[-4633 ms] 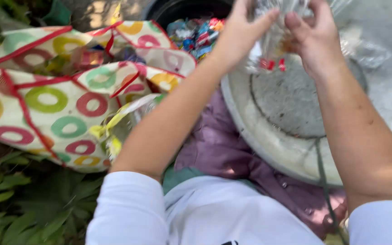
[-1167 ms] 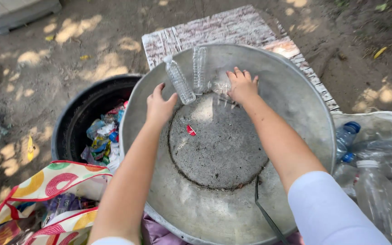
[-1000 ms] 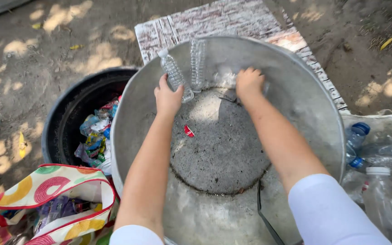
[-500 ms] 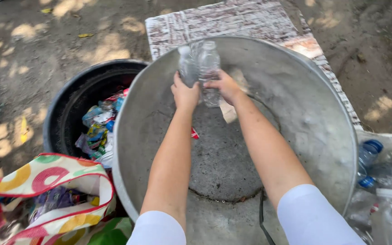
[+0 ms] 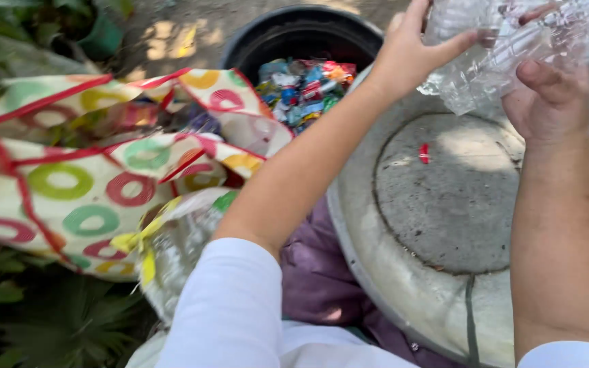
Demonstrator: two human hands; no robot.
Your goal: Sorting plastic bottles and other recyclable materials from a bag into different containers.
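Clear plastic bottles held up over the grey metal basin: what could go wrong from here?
1. The left hand and right hand grip several clear crumpled plastic bottles together; one may slip out.
2. They are held near the round grey metal basin rim, so a dropped bottle might land in the black bin of colourful wrappers.

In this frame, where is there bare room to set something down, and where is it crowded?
The flat grey floor of the metal basin is bare below both hands, apart from a small red scrap. The black bin is packed with wrappers, and the ringed bag crowds the left. The left hand and right hand hold clear plastic bottles above the basin's far side.
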